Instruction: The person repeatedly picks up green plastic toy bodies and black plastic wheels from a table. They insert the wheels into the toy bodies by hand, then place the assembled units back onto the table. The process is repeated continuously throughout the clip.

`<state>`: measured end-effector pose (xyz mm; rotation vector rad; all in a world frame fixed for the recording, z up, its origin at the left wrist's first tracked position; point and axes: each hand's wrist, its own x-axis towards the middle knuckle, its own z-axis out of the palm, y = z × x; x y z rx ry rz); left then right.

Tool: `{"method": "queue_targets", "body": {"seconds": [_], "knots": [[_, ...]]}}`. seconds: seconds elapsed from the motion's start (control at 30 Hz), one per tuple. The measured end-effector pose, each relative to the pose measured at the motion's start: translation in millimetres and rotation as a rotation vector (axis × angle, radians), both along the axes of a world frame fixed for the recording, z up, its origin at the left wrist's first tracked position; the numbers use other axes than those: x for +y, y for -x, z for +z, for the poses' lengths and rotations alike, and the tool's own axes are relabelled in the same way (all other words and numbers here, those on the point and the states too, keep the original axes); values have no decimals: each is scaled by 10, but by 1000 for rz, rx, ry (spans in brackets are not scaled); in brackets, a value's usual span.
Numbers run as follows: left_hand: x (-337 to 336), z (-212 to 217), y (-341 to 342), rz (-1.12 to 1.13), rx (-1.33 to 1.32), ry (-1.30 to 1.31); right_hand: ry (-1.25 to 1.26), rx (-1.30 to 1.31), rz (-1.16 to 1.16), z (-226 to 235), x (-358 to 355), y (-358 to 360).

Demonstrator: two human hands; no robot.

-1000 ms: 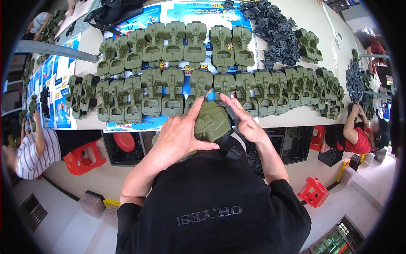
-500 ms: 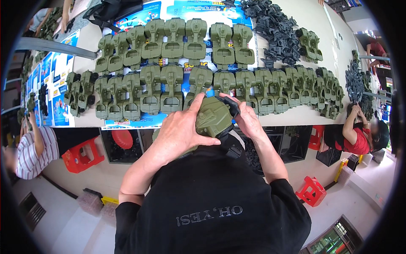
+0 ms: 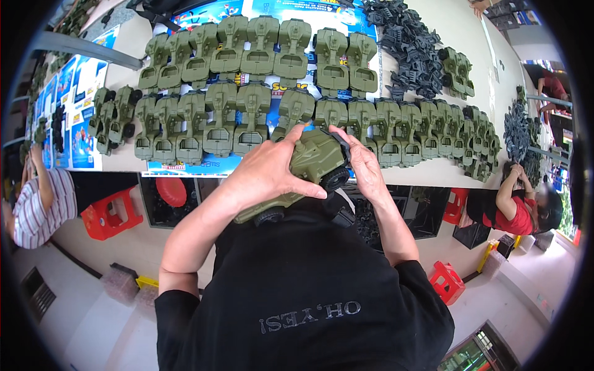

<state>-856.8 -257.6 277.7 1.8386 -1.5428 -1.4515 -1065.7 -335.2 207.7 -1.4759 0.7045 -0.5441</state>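
An olive-green toy truck (image 3: pixel 314 158) with black wheels is held between my hands, tilted, over the table's near edge. My left hand (image 3: pixel 267 170) wraps its body from the left, the thumb lying along the near side just above a black wheel (image 3: pixel 335 179). From the right, my right hand (image 3: pixel 364 166) presses its fingers against a dark piece (image 3: pixel 338 144) on the truck's end. How that piece is joined there, I cannot tell. Part of the truck's rear is hidden behind my left hand and wrist.
Rows of green toy truck bodies (image 3: pixel 252 116) stand just beyond my hands. A heap of dark plastic parts (image 3: pixel 408 49) lies at the back right. Red stools (image 3: pixel 111 213) are below the table. People work at the left and at the right, one in a red shirt (image 3: pixel 513 213).
The truck has rolled in my hands, so its wheels now show on the near side. My right fingers have shifted on the dark piece. An orange and blue bit by my left fingertips is no longer visible.
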Motion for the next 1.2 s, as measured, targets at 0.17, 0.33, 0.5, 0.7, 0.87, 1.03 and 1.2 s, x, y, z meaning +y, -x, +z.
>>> {"method": "queue_targets", "body": {"seconds": [0.17,0.33,0.5,0.7,0.87,1.03,1.2], "knots": [[-19,-63,-113,-4,171,-54,69,107,168,40,-94,65],[-38,-48,-25,-62,105,33,-122,50,194,120,-159,210],[36,-45,7,55,255,52,-218,193,48,198,-246,-25],[-110,82,229,-99,144,49,-10,253,-284,60,0,-97],[76,17,125,-206,108,185,-306,160,-41,80,257,-143],[196,141,148,-257,-138,48,-626,-45,140,245,387,-150],[232,213,227,-316,-294,244,-653,43,-44,173,468,-211]]}}
